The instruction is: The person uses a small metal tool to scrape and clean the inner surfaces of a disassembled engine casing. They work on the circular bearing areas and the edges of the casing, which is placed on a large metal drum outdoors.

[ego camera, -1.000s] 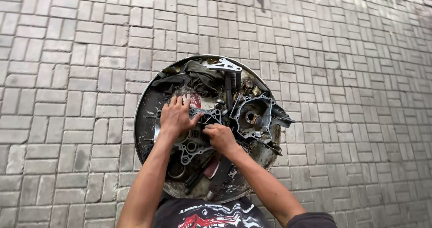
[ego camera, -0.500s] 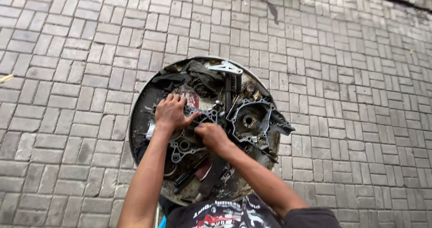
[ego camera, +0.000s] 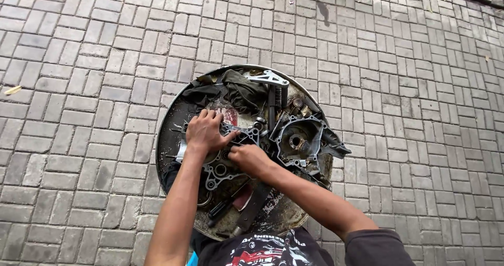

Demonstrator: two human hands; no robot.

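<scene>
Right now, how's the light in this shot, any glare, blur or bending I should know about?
Head view: soft, even daylight, no hard shadows; the paving lines bow toward the edges, a wide-lens effect. Mild sheen on the round pan rim. Both left hand and right hand look sharp on the grey engine casing.

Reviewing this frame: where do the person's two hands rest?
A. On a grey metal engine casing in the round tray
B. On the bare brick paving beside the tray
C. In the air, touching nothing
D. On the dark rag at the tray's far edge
A: the left hand and right hand both press on the grey metal casing lying inside the round tray.
</scene>
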